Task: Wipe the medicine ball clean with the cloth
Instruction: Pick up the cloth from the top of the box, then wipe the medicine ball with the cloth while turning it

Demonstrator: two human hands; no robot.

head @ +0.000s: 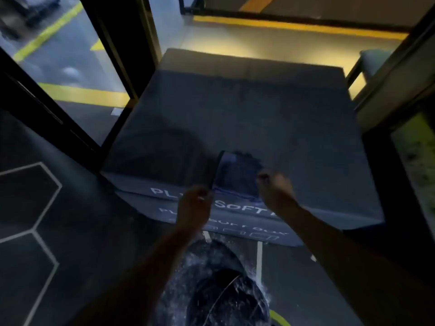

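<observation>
Speckled and dark, a rounded thing (226, 300) is sitting lowest in the view, at six o'clock from both hands; it may be the medicine ball, though the blur keeps me from being sure. Both bare forearms are reaching up from there toward a dark blue cloth (237, 176) that is lying on the near part of a big dark padded box (270, 118). The left hand (194, 208) is forming a curled grip at the cloth's eight o'clock corner, fingers bent round its near left edge, apparently pinching it. The right hand (274, 187) is forming a closed grip at the cloth's four o'clock side, knuckles up, fingers seeming to be holding the near right edge. The cloth is stretching between the two hands, its far end pointing to twelve o'clock. White lettering (244, 209) is running along the box's front face, just under the hands. Yellow floor stripes (82, 94) are showing through glass at ten o'clock.
</observation>
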